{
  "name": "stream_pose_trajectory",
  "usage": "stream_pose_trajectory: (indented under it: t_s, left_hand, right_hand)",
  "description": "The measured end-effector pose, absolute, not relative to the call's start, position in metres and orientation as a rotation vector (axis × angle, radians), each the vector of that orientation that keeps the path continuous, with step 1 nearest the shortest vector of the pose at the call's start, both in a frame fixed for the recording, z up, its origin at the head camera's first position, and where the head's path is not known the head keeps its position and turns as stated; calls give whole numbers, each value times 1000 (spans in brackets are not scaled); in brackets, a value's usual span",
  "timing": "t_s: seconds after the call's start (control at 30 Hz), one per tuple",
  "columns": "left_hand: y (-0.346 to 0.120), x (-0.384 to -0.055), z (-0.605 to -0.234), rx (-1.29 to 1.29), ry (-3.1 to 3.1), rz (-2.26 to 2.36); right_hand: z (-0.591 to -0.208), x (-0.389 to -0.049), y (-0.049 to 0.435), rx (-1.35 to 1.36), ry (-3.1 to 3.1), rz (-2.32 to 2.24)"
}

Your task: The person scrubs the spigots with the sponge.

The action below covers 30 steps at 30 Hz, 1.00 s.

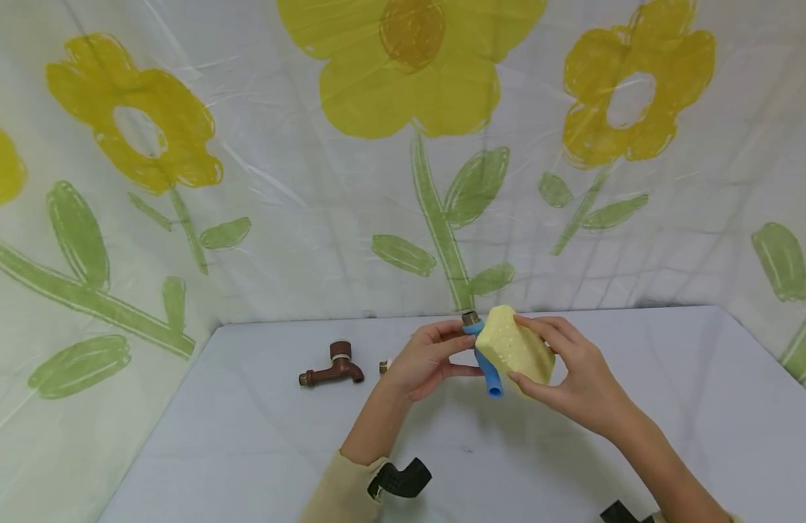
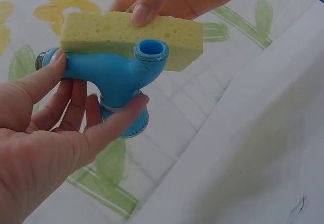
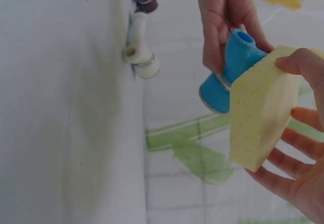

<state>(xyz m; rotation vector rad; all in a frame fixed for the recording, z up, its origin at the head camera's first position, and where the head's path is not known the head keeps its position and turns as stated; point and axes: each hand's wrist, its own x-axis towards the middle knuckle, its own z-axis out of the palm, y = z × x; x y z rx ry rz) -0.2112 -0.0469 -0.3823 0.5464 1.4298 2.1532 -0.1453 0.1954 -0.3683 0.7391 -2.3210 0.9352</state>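
A blue tap [image 2: 101,69] with a threaded metal end is held up above the table by my left hand [image 1: 424,359]. In the left wrist view the thumb and fingers pinch it near the threaded end, and one finger lies along its knob. My right hand [image 1: 576,370] grips a pale yellow sponge [image 1: 515,349] by its edges, thumb on one side and fingers on the other. The sponge lies against the side of the tap's body, seen in both wrist views. From the head view, the sponge and left fingers hide much of the tap.
On the white table [image 1: 246,450], a brown tap [image 1: 334,369] lies left of my hands. A white tap [image 3: 139,46] sits beside it, mostly hidden behind my left hand in the head view. A flower-printed curtain [image 1: 298,254] hangs at the back.
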Motion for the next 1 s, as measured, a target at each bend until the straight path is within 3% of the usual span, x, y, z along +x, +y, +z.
stream_pose_trajectory:
  t_s: [1.0]
  left_hand:
    - [-41, -212, -395, 719, 1273, 2041]
  right_hand:
    - [-362, -142, 195, 706, -2332, 1024]
